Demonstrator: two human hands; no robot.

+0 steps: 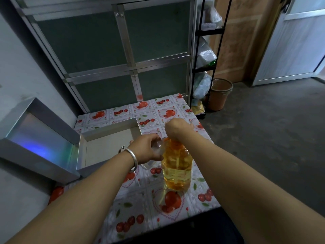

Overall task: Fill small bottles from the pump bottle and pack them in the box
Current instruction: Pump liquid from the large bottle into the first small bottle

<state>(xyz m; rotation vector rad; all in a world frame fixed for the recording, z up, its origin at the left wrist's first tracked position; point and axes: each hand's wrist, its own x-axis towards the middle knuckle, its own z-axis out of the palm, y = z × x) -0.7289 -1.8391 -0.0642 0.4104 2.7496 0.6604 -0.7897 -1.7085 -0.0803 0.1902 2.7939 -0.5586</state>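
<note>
Pump bottle [177, 170] of amber liquid, box [107, 147] seemingly empty

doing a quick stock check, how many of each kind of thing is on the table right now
pump bottle: 1
small bottle, in the left hand: 1
box: 1
box lid, leaning at the table's left edge: 1
total: 4

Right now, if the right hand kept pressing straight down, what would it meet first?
The right hand already sits on the orange pump head of the pump bottle, so that comes first, though contact depth is unclear.
</note>
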